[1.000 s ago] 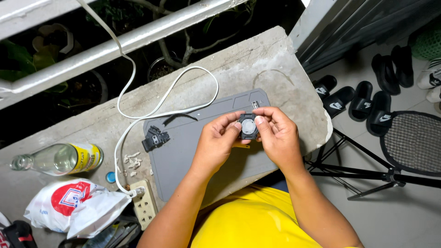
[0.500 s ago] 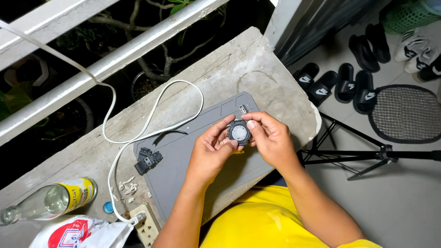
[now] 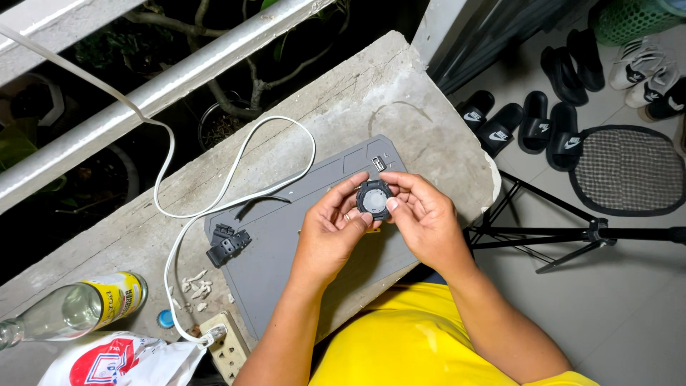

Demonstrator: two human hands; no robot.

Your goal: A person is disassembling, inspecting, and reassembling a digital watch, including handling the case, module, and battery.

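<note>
One camera sits on the person's head and looks steeply down along both forearms. It is close enough that the left hand (image 3: 334, 227) and right hand (image 3: 421, 218) fill the middle of the view above the grey mat (image 3: 286, 246). The concrete ledge (image 3: 371, 93) runs diagonally, with the railing (image 3: 143, 96) above and the tiled floor (image 3: 629, 300) at right.

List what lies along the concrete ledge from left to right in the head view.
Glass bottle → plastic bag → power strip → black strap piece → left hand → round watch case → right hand.
</note>
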